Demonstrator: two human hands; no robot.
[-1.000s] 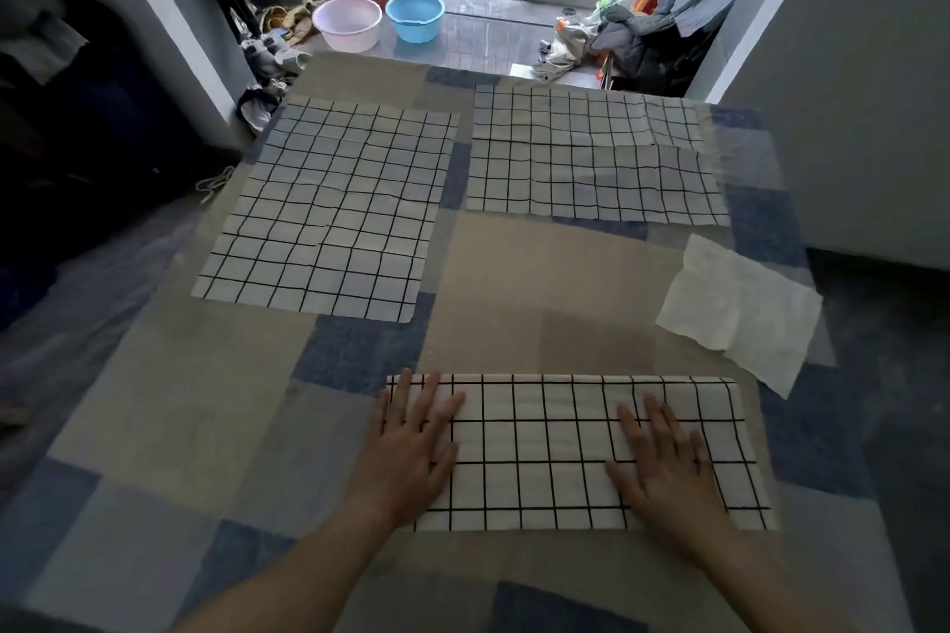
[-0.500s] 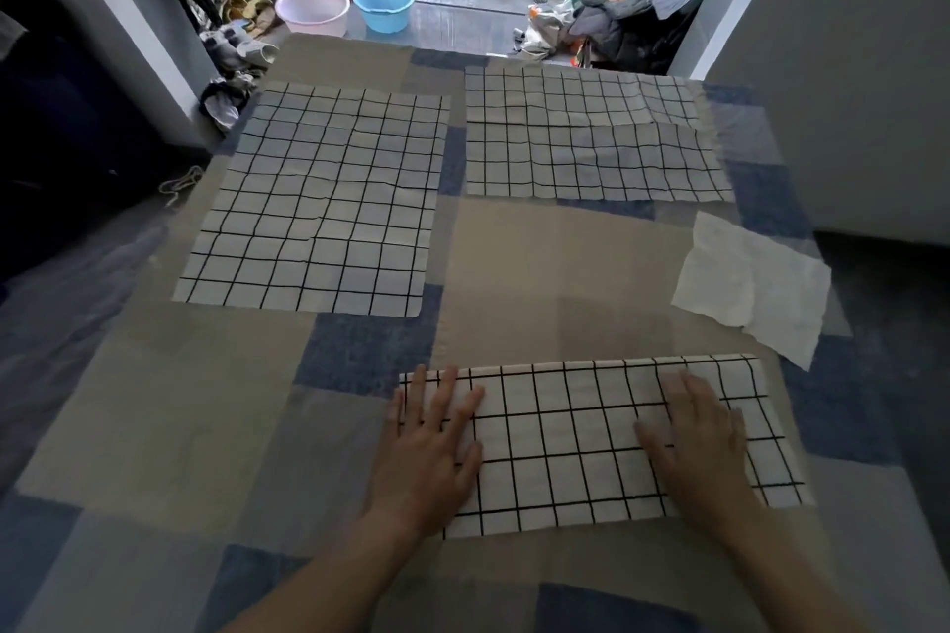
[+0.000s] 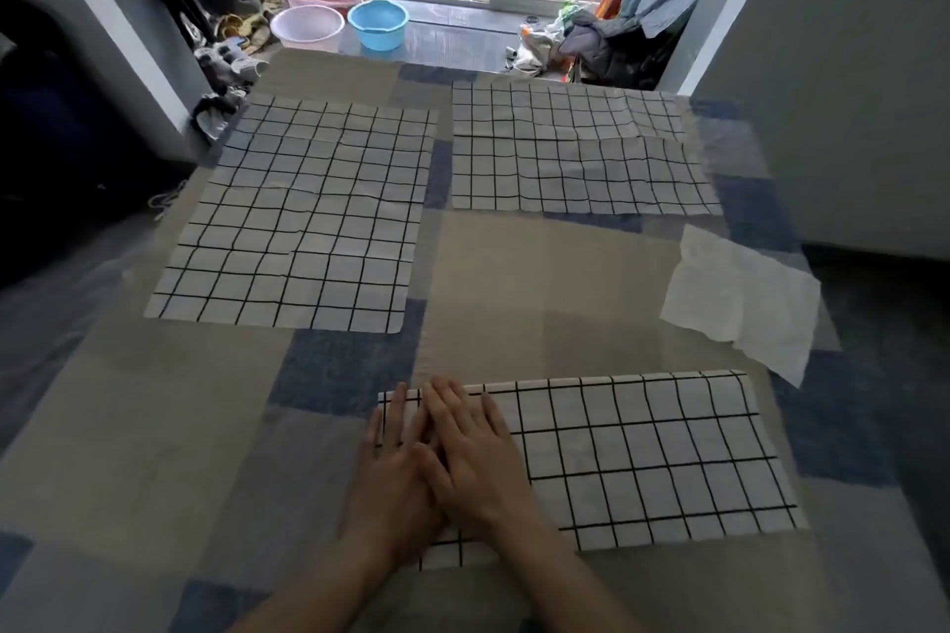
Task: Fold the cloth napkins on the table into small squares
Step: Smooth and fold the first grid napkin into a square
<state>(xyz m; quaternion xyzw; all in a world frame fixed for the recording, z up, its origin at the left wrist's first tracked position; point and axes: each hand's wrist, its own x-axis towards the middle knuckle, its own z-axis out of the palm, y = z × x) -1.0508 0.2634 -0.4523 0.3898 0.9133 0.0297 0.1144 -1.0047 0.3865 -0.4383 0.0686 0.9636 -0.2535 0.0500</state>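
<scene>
The folded napkin (image 3: pixel 642 458), white with a black grid, lies as a long strip along the near edge of the worktop (image 3: pixel 154 427), its length running left to right. Both hands lie on its left end. The left hand (image 3: pixel 393 473) is flat, palm down, fingers straight and slightly spread, reaching to the strip's far left corner. The right hand (image 3: pixel 473 447) is also flat with straight fingers, and lies partly over the left hand, its fingers pressing on the cloth just beside the left fingers. Neither hand grips anything.

Beyond the strip, two more grid napkins lie spread out: a large one (image 3: pixel 298 216) at far left and a second one (image 3: pixel 576 154) at far right, with a crease across its middle. A plain white cloth (image 3: pixel 740 293) lies at the right edge, near the strip's far right corner.

The worktop is covered with a patchwork of beige and blue squares. Past its far edge, a pink basin (image 3: pixel 307 23) and a blue basin (image 3: pixel 378 23) stand on the floor before a barred glass door, with shoes to the left and heaped clothes to the right.
</scene>
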